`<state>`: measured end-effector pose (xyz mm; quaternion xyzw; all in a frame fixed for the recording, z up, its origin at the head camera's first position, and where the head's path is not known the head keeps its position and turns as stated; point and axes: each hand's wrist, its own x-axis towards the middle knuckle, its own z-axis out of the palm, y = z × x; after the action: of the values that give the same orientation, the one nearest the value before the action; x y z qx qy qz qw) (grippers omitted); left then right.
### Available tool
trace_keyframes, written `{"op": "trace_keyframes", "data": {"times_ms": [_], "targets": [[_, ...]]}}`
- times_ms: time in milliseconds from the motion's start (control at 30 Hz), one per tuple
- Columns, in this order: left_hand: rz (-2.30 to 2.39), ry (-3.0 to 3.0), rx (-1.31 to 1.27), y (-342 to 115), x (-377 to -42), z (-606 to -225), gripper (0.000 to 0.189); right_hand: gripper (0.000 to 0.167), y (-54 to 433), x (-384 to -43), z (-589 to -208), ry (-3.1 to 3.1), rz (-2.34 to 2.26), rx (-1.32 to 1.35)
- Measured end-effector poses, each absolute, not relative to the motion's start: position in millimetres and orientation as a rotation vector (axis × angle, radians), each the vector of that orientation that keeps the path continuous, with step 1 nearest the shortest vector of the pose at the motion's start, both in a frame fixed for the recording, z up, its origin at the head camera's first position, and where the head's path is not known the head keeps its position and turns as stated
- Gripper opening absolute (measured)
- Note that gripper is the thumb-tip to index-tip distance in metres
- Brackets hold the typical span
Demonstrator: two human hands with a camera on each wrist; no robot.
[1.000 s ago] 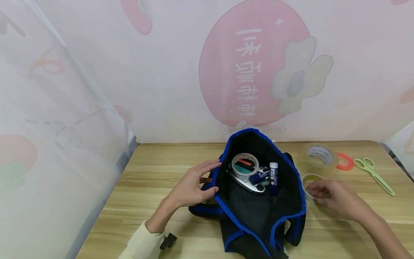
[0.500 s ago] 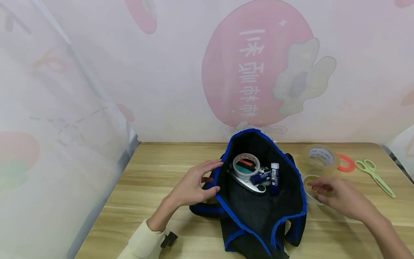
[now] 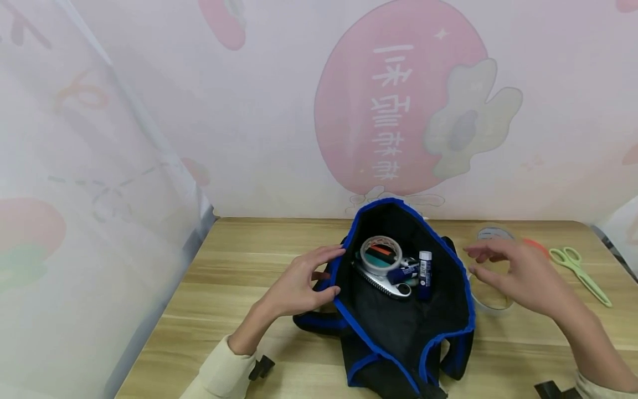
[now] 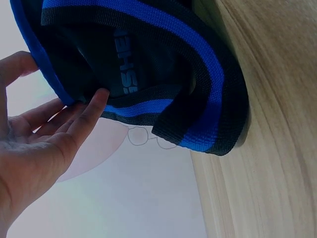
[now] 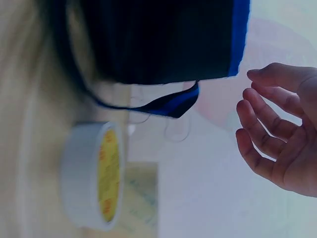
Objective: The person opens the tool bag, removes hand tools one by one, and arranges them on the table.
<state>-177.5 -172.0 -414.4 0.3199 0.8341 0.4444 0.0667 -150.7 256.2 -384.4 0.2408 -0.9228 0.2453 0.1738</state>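
Note:
A black cloth bag point(image 3: 394, 327) with blue trim stands open-topped on the table. My left hand point(image 3: 299, 282) holds the bag's left rim, thumb and fingers at its edge; the left wrist view shows this hand point(image 4: 44, 134) against the bag's side point(image 4: 79, 54). Inside lie a tape roll point(image 3: 370, 269), a silver tool with a toothed edge point(image 3: 384, 287) and blue glue sticks point(image 3: 425, 274). My right hand point(image 3: 528, 274) hovers right of the bag, fingers loosely bent, holding nothing. Partly hidden below it is a white tape roll point(image 5: 81, 173) with a yellow inner face.
A wide clear tape roll point(image 3: 493, 231) stands behind my right hand. Further right are a red ring point(image 3: 538, 245), mostly covered by the hand, and green scissors point(image 3: 580, 274). The wooden table point(image 3: 239, 260) ends at a printed curtain point(image 3: 259, 138).
My right hand has risen off the white tape roll and moved slightly back, its fingers spreading. The roll has shifted a little to the right. My left hand stays at the rim.

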Motion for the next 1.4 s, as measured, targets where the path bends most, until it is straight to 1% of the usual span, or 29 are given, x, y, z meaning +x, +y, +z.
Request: {"op": "trace_keyframes", "data": {"times_ms": [167, 300, 433, 767, 1133, 1400], "targets": [[1.358, 2.5, 0.962, -172.1, -177.4, -414.0, 0.071, 0.036, 236.4, -155.6, -364.0, -2.596, 0.668, 0.693], [1.361, 2.498, 0.961, -172.5, -177.2, -413.9, 0.071, 0.038, 215.8, -161.9, -353.7, -2.556, 0.65, 0.768], [1.369, 2.493, 0.957, -173.1, -176.4, -413.3, 0.072, 0.043, 196.7, -171.6, -350.2, -2.525, 0.652, 0.875], [1.38, 2.488, 0.975, -172.8, -173.9, -411.8, 0.072, 0.04, 164.7, -191.3, -347.6, -2.673, 0.771, 1.003], [1.361, 2.501, 0.957, -173.4, -174.5, -414.2, 0.071, 0.054, 140.5, -210.9, -366.3, -2.812, 0.741, 1.068], [1.361, 2.501, 0.956, -173.7, -174.6, -415.7, 0.071, 0.051, 129.7, -220.7, -387.3, -2.869, 0.747, 1.094]]}}
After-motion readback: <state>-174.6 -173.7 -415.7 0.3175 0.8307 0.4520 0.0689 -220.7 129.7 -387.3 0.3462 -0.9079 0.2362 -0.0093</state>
